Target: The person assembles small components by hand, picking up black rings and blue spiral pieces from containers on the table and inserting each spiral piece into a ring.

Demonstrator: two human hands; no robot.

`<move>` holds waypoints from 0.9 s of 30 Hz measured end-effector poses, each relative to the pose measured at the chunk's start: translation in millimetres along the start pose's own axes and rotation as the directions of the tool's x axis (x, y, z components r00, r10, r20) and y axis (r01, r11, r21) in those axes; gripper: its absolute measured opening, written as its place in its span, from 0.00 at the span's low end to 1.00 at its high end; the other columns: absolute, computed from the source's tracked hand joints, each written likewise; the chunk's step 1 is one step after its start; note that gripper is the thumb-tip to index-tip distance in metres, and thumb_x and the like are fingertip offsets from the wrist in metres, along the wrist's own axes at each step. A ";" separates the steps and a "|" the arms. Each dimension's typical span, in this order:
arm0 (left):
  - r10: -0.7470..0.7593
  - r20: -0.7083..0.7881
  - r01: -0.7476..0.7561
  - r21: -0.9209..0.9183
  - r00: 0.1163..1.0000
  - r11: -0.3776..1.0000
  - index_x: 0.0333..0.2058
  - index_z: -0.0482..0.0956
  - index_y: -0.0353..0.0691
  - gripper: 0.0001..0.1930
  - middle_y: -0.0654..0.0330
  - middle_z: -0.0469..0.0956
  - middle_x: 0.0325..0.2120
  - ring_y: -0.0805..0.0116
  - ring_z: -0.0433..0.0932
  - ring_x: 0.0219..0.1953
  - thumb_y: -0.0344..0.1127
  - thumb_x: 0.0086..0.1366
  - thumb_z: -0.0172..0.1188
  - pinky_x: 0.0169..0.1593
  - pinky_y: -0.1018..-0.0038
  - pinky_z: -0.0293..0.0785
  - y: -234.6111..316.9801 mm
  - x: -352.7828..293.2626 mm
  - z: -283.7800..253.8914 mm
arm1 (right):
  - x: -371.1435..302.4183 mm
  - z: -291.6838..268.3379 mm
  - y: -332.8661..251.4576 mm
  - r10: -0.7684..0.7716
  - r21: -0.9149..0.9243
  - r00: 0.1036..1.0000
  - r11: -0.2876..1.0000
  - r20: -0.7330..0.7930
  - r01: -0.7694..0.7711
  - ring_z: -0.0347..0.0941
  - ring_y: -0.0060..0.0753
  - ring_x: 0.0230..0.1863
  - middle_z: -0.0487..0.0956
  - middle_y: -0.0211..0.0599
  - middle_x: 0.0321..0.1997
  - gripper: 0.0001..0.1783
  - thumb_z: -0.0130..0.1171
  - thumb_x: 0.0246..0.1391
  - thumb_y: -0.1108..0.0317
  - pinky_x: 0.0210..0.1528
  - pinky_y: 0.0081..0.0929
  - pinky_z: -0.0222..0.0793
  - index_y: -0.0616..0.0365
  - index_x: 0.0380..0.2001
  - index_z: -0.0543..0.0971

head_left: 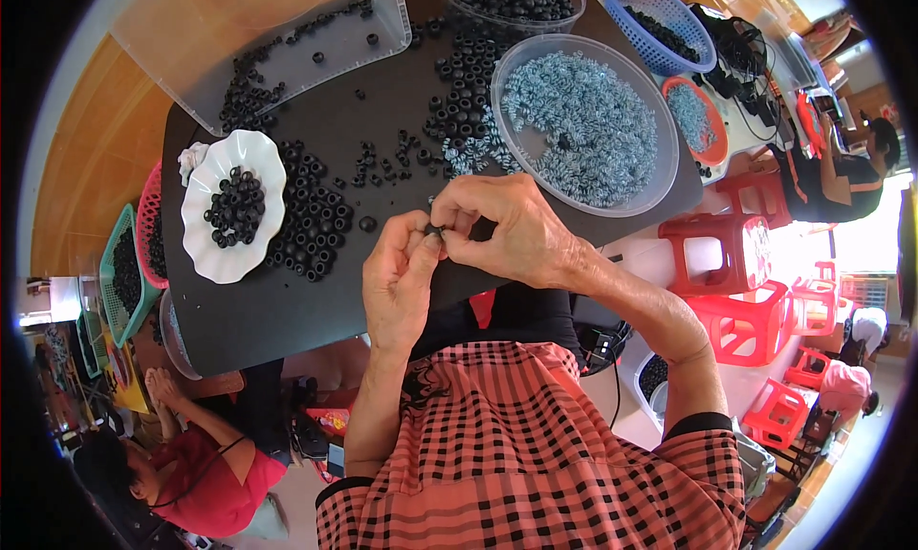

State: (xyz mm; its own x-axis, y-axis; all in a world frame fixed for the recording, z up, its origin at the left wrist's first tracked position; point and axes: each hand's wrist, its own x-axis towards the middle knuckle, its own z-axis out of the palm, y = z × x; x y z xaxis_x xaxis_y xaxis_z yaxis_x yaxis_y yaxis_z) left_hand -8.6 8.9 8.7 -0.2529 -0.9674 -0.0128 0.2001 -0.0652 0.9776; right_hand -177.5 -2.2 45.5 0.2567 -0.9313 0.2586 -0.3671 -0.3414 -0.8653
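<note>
My left hand (402,277) and my right hand (516,227) meet over the table's near edge, thumbs and fingers pinched together. Between the fingertips is a small black part (436,231), mostly covered. To their left, many small black barrel-shaped parts with holes (311,220) lie on the dark table (287,325). More black parts (237,206) fill the middle of a white scalloped plate (201,249). Right of the hands, a clear round tub (666,167) holds a heap of tiny silvery-blue spring-like pieces (588,120), some spilled beside it.
A clear bin (249,33) lies at the far left, black parts inside. A clear bowl (507,24) of black parts, a blue basket (669,19) and an orange bowl (696,120) stand beyond. Red stools (717,253) are at right. Other people (201,469) sit nearby.
</note>
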 end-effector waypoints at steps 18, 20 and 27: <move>0.043 -0.052 -0.057 -0.309 0.998 0.949 0.42 0.71 0.31 0.07 0.56 0.78 0.35 0.74 0.78 0.36 0.25 0.67 0.50 0.44 0.77 0.73 -2.7 1.8 -8.9 | 16.6 2.8 -9.6 -0.031 -0.066 0.995 0.998 -0.096 0.025 0.74 0.22 0.26 0.78 0.33 0.28 0.09 0.57 0.43 0.82 0.31 0.20 0.71 0.63 0.31 0.78; 0.021 -0.069 -0.036 -0.226 0.997 0.973 0.42 0.71 0.30 0.07 0.56 0.78 0.34 0.74 0.78 0.36 0.24 0.67 0.50 0.45 0.77 0.74 -1.2 -2.4 -6.9 | 31.4 6.8 -0.9 -0.047 -0.139 0.994 0.990 -0.101 0.032 0.74 0.23 0.25 0.77 0.35 0.26 0.09 0.57 0.43 0.81 0.30 0.22 0.71 0.63 0.31 0.78; 0.040 -0.055 -0.047 -0.132 0.998 0.990 0.41 0.71 0.30 0.07 0.57 0.78 0.32 0.77 0.77 0.36 0.22 0.66 0.49 0.44 0.79 0.73 0.5 -2.7 -6.8 | 96.4 25.6 37.2 -0.245 -0.365 0.969 0.906 -0.036 0.216 0.73 0.32 0.22 0.75 0.40 0.23 0.06 0.58 0.43 0.78 0.27 0.28 0.70 0.65 0.28 0.79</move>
State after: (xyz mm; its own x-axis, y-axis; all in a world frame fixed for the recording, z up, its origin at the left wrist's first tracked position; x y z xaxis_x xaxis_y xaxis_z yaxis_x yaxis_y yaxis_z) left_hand -1.4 9.8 7.8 -0.1919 -0.9813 0.0145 0.3350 -0.0516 0.9408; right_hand -143.6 -101.3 27.2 0.3066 -0.8229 0.4783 -0.6032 -0.5567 -0.5711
